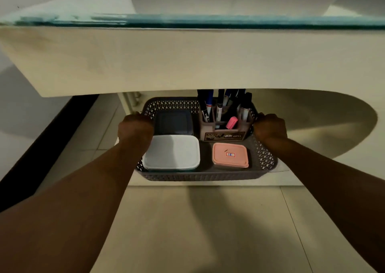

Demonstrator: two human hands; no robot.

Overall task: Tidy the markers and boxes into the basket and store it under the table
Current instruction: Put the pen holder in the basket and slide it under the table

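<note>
A grey perforated basket [200, 176] sits low under the table [187, 60], its far half beneath the table's front apron. My left hand [135, 130] grips its left rim and my right hand [269, 128] grips its right rim. Inside lie a white lidded box [173, 152], a pink lidded box [230, 155] with a small label, and a dark grey box [174, 122] behind the white one. A pen holder [224, 132] at the back right carries several markers [218, 106] and a pink highlighter [231, 122]. The marker tops are hidden by the apron.
The table has a glass top with a green edge [208, 21]. Beige floor tiles [198, 231] stretch in front of the basket. A dark strip [48, 139] runs along the floor at the left. A pale table leg [130, 102] stands behind the basket's left corner.
</note>
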